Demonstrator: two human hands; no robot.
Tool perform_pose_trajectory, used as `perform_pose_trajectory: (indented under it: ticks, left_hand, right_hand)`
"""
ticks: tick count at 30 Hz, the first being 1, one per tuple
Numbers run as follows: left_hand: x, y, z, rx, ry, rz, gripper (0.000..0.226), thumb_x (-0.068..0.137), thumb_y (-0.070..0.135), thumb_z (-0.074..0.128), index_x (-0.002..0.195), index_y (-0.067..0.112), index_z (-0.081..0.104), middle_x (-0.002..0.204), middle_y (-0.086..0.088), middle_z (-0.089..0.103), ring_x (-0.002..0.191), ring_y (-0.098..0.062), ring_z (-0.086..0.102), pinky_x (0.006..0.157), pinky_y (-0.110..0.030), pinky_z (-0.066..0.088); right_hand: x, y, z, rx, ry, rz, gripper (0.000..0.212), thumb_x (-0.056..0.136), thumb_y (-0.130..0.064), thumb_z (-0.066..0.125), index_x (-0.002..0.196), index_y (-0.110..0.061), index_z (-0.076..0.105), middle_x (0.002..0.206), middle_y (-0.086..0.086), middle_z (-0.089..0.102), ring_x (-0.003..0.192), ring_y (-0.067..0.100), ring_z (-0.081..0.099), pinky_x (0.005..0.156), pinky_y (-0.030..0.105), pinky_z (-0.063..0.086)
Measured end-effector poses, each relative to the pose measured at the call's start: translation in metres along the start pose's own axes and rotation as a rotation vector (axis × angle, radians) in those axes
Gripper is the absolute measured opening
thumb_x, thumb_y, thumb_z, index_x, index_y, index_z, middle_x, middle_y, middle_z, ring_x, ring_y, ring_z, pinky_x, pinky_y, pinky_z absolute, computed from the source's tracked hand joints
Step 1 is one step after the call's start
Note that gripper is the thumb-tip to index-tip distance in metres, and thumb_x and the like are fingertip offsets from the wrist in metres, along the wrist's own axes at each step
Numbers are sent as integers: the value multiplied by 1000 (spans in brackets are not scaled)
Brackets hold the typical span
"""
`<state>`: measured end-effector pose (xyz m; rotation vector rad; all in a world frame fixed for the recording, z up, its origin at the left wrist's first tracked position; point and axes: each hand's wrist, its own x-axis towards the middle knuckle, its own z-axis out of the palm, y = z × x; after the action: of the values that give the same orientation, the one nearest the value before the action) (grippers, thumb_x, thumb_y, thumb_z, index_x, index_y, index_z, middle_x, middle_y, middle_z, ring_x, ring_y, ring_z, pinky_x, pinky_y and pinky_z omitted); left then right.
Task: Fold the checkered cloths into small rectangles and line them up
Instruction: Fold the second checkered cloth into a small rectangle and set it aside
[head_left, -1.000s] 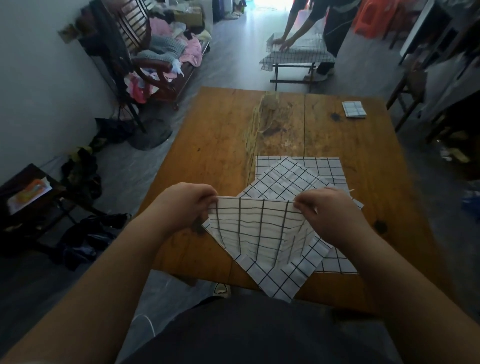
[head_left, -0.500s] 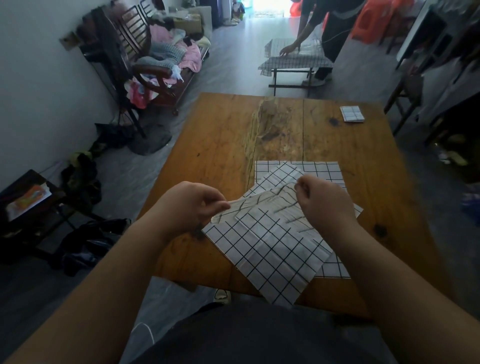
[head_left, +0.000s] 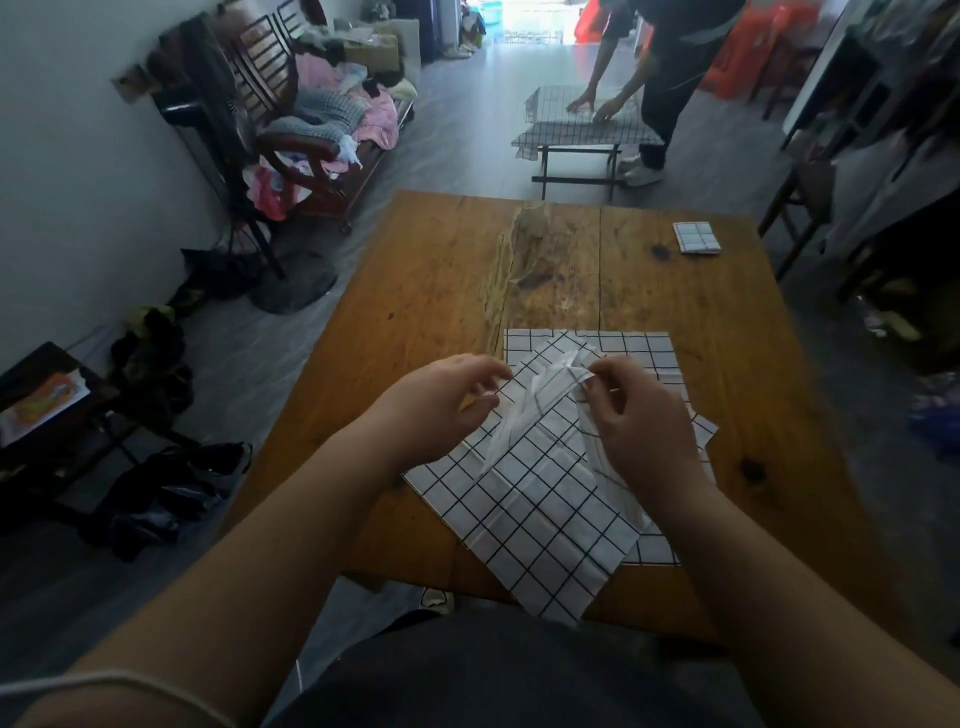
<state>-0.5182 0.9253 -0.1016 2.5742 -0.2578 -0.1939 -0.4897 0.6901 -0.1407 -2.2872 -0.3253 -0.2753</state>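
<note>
A white checkered cloth (head_left: 545, 514) lies diagonally on the near part of the wooden table (head_left: 441, 291), one corner hanging over the front edge. My right hand (head_left: 634, 421) pinches a raised, blurred fold of this cloth near its far corner. My left hand (head_left: 441, 400) hovers just left of the fold with thumb and fingers apart and nothing clearly held. A second checkered cloth (head_left: 644, 353) lies flat underneath, square to the table. One small folded checkered rectangle (head_left: 696, 238) sits at the far right of the table.
Beyond the table a person (head_left: 670, 62) bends over a low table draped in checkered cloth (head_left: 582, 130). A wooden bench piled with clothes (head_left: 322, 114) stands at the left wall. Bags and a low dark stand (head_left: 47, 410) crowd the floor on the left; chairs stand to the right.
The cloth edge I held up towards me has been carried away from me over the cloth. My left hand has loosened its pinch; my right hand still grips the fold.
</note>
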Motion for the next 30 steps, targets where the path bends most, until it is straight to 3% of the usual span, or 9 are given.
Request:
perform_pose_trajectory:
  ticks: [4,8,12,14,15,18,24,27,30]
  left_hand:
    - [21,10,8,-40,8,41,49,100,22,55,143,41,44,147,16,46,133,-7,43,112,-37,42]
    - [46,23,14,-42,-81,100,57,101,9,50,145,43,42,156,13,38,145,-11,31,120,-42,32]
    - [75,30,21,90,-233,195,58,100,8,51,144,45,45,160,15,33,152,-10,14,123,-38,11]
    - [85,31,26,121,-315,216,46,98,12,55,135,38,57,151,12,46,147,-13,29,123,-37,19]
    - [88,31,30,118,-341,212,37,96,16,58,128,34,63,140,11,57,136,-14,44,120,-41,33]
    - [91,35,37,121,-333,176,12,96,31,61,105,31,69,101,12,68,97,-12,63,91,-44,55]
    - [83,41,33,131,-269,173,17,97,36,62,100,23,73,86,9,68,82,-9,63,80,-33,56]
    - [74,36,27,94,-258,150,16,95,36,65,100,24,75,86,11,69,82,-7,63,81,-34,56]
    - [60,25,19,-19,-288,89,11,94,33,67,101,29,74,88,12,73,84,-4,67,87,-37,58]
  right_hand:
    - [-7,3,-6,30,10,-54,15,100,-32,55,106,-24,67,80,-14,67,74,2,64,64,39,57]
    - [-12,9,-18,74,4,-137,15,99,-24,57,109,-24,67,87,-11,71,78,7,68,65,40,59]
    - [-16,20,-31,131,-21,-176,18,100,-19,53,112,-25,65,92,-13,67,81,7,67,65,38,59]
    - [-18,24,-36,149,-6,-165,17,100,-23,51,111,-28,63,92,-16,65,79,10,67,62,40,59]
    - [-20,26,-39,161,12,-143,17,100,-25,49,110,-29,62,92,-16,65,79,11,67,62,41,59]
    - [-25,30,-48,179,65,-67,17,100,-20,51,109,-33,60,93,-18,64,83,11,67,66,43,60]
    - [-38,39,-65,263,72,127,15,100,-12,53,98,-26,56,88,-6,66,82,9,66,66,38,61]
    - [-40,39,-66,306,20,232,16,101,-14,53,95,-28,57,87,-5,67,82,12,65,66,42,61]
    - [-38,32,-63,448,-4,342,16,101,-14,52,95,-26,60,87,-4,68,81,16,65,63,33,58]
